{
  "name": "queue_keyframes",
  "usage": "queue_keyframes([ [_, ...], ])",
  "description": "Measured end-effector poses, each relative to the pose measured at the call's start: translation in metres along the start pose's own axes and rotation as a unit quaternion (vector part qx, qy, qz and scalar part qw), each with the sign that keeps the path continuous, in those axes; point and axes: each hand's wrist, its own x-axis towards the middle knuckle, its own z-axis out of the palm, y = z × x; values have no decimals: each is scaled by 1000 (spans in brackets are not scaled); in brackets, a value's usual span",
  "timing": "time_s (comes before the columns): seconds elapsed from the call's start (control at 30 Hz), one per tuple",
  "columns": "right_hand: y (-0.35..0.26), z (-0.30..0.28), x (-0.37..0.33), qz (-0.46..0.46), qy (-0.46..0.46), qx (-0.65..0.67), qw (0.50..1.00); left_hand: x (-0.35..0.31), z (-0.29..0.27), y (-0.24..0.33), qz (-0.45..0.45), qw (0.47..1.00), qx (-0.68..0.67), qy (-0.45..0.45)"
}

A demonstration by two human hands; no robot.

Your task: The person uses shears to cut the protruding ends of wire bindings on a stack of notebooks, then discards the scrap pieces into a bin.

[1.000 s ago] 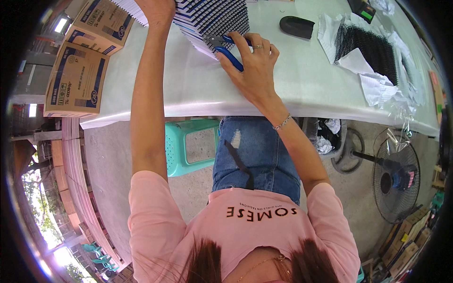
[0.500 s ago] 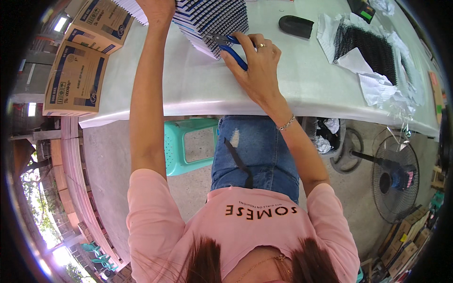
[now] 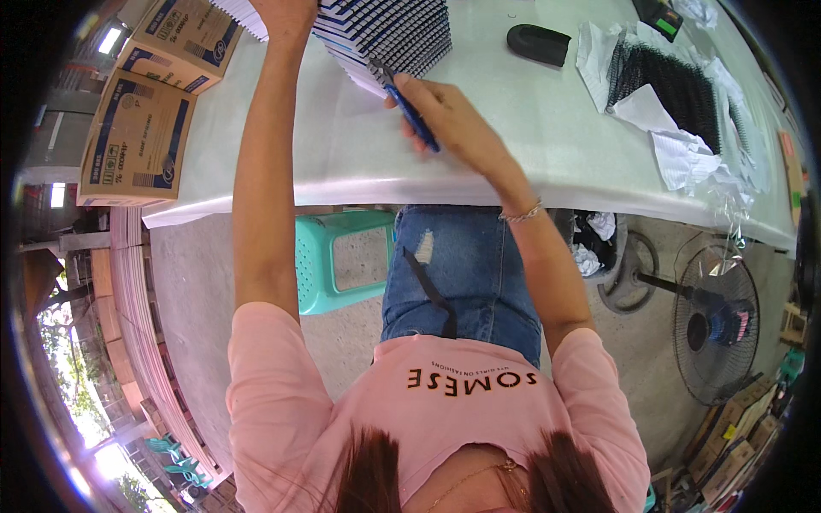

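Observation:
A tall stack of spiral-bound notebooks stands at the far edge of the view, its dark coils facing right and its white page edges toward me. My right hand is closed around blue-handled cutting pliers. Their dark jaws meet the near corner of the stack, where the coil ends show. At the stack's left side is my left hand, cut off by the upper edge, so its fingers are hidden. More bound white pages lie just left of that hand.
Cardboard boxes stand at the table's left. To the right lie a black curved piece, black spiral coils and crumpled white paper. Below the table edge are a green stool, a waste bin and a fan.
My right hand has turned and its fingers have closed further round the pliers. The pliers' jaws have shifted slightly left and up along the stack's corner. My left hand stays put.

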Motion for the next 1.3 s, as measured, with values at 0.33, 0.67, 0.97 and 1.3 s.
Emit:
queue_keyframes([
  [0.33, 30, 15, -12, -247, 244, -353, 869, 0, 5, -4, 31, 998, 46, 33],
  [0.67, 26, 17, -4, -203, 183, -294, 916, 0, 4, -5, 12, 1000, 4, 14],
  [0.97, 24, 9, -13, -242, 241, -377, 861, 0, 5, -4, 22, 998, 49, 17],
  [1.3, 34, 13, -9, -242, 243, -376, 861, -2, 6, -5, 5, 998, 63, 13],
])
